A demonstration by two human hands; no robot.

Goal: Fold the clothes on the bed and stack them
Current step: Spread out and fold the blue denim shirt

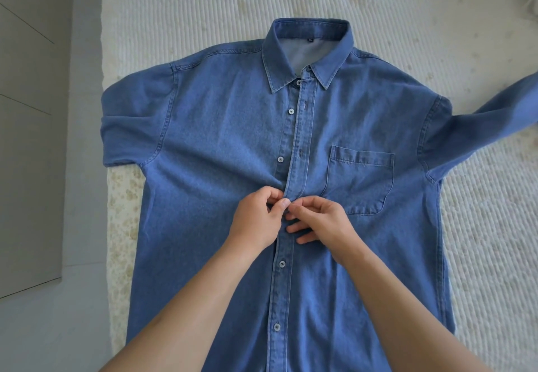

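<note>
The denim shirt (pixel 227 144) lies face up and spread flat on the bed (pixel 203 5), collar toward the far edge. Both hands meet on its button placket, level with the chest pocket (pixel 361 179): the left hand (pixel 256 220) pinches the button side, the right hand (pixel 323 223) pinches the buttonhole strip, fingers curled tight on the cloth. I'd worry the placket bunches and drags the front crooked, since creases already radiate from the pinch. The pocket looks flat; I can't tell if anything is inside.
</note>
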